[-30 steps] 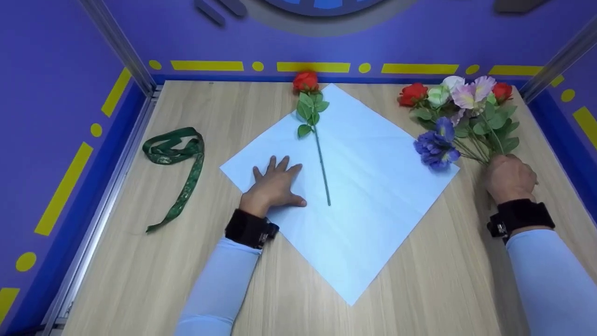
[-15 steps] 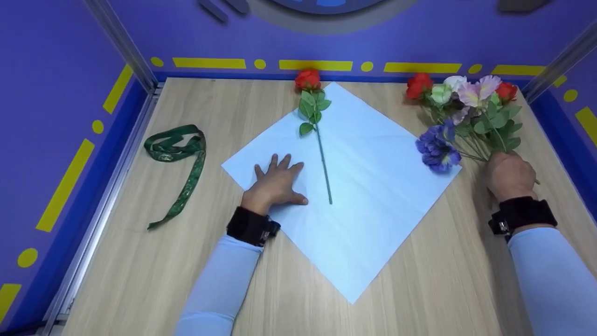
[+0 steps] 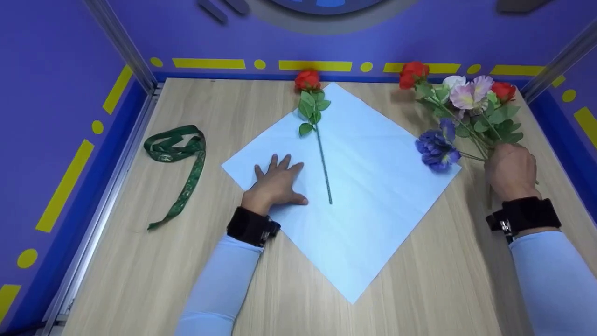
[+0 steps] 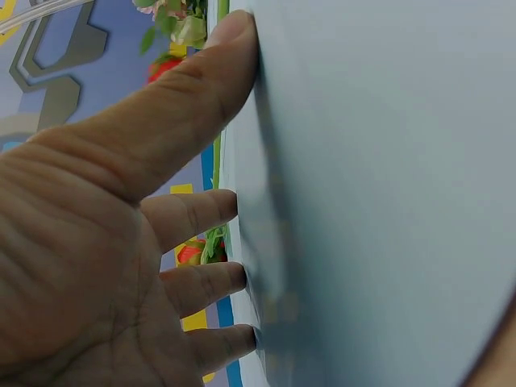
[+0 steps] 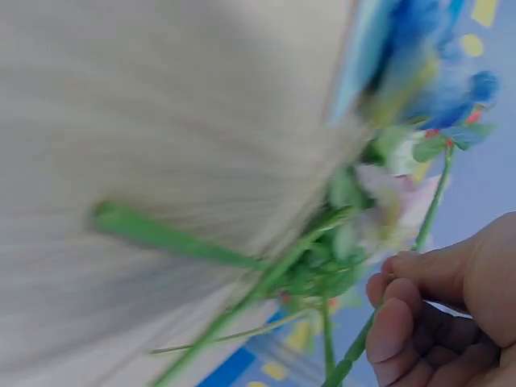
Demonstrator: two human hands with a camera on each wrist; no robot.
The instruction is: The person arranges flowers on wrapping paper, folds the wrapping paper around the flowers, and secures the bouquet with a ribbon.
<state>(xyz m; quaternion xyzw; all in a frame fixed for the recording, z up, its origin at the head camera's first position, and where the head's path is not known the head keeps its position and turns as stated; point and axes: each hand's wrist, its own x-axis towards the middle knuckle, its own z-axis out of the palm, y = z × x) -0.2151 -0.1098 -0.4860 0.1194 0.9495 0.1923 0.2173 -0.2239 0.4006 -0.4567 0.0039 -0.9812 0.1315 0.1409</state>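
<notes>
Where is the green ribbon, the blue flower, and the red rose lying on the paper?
green ribbon (image 3: 176, 149), head view, on its looped end.
blue flower (image 3: 434, 149), head view, on its petals.
red rose (image 3: 307, 80), head view, on its bloom.

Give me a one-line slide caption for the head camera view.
Left hand presses flat on pale blue paper beside a single red rose; right hand grips a mixed flower bunch.

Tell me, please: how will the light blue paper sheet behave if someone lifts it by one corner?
The light blue paper sheet looks thin with faint creases, so it would probably flop. It seems light; the left hand presses it flat, perhaps against sliding on the smooth table.
</notes>
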